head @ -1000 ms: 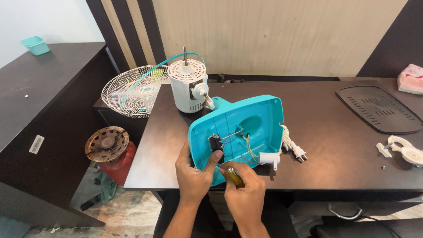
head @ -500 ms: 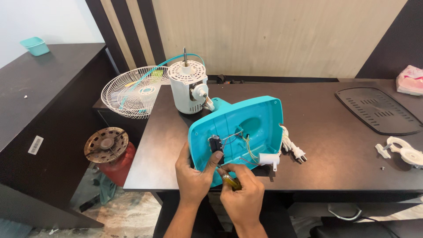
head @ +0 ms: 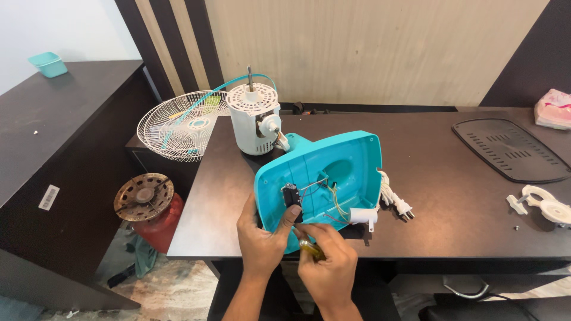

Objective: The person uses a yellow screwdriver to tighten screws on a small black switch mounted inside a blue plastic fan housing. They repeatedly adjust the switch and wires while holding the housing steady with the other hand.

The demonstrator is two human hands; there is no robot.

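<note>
Head camera looks down on a teal fan base, turned over and tipped up on the near edge of a dark brown table, its hollow underside facing the person. Left hand grips the base's lower left rim, thumb pressed inside next to a small black switch block. Right hand, just below the base, is closed around a yellow-handled screwdriver whose tip points up toward the switch; whether the tip touches a screw is hard to tell, as the fingers cover it. Thin coloured wires run across the base's cavity to a white cylindrical capacitor at its lower right corner. Just right of the base lies a white power plug with its coiled cord. Behind the base stands the white fan motor, shaft upward, and left of that a white wire fan guard. Far right of the base lie a black vented cover and white plastic parts.
</note>
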